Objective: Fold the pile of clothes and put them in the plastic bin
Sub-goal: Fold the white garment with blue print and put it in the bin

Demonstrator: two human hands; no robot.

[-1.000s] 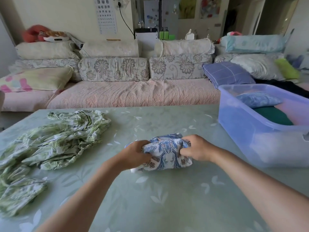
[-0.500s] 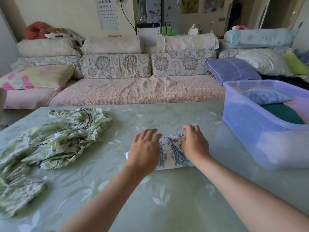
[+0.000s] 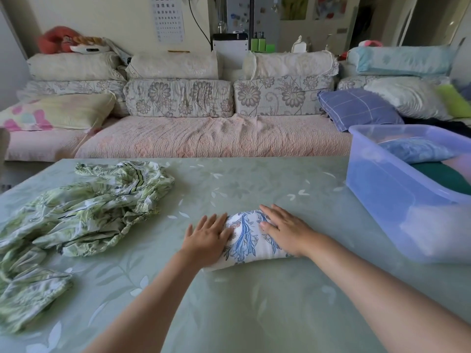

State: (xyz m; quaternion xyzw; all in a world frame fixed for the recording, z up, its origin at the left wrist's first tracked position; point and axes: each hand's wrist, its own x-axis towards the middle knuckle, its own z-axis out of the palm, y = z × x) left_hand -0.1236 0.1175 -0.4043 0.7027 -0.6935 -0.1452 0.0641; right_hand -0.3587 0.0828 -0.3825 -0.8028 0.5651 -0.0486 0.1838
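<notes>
A small folded white cloth with a blue floral print (image 3: pixel 246 238) lies on the green table (image 3: pixel 254 301) in front of me. My left hand (image 3: pixel 206 238) presses flat on its left end, fingers straight. My right hand (image 3: pixel 285 230) lies flat on its right end, fingers straight too. A crumpled green-and-white patterned garment (image 3: pixel 84 207) is spread at the table's left. The translucent blue plastic bin (image 3: pixel 387 200) stands at the right, with a blue patterned bundle (image 3: pixel 415 150) and a dark green item (image 3: pixel 443 178) inside.
Behind the table runs a long sofa (image 3: pixel 204 138) with floral cushions and several pillows. The bin's near wall stands a short way to the right of my right hand. Bare tabletop lies between the folded cloth and the green garment.
A second ago both hands gripped the blue floral cloth while folding it. Since then they opened and flattened on it, and the cloth now lies as a compact folded bundle.
</notes>
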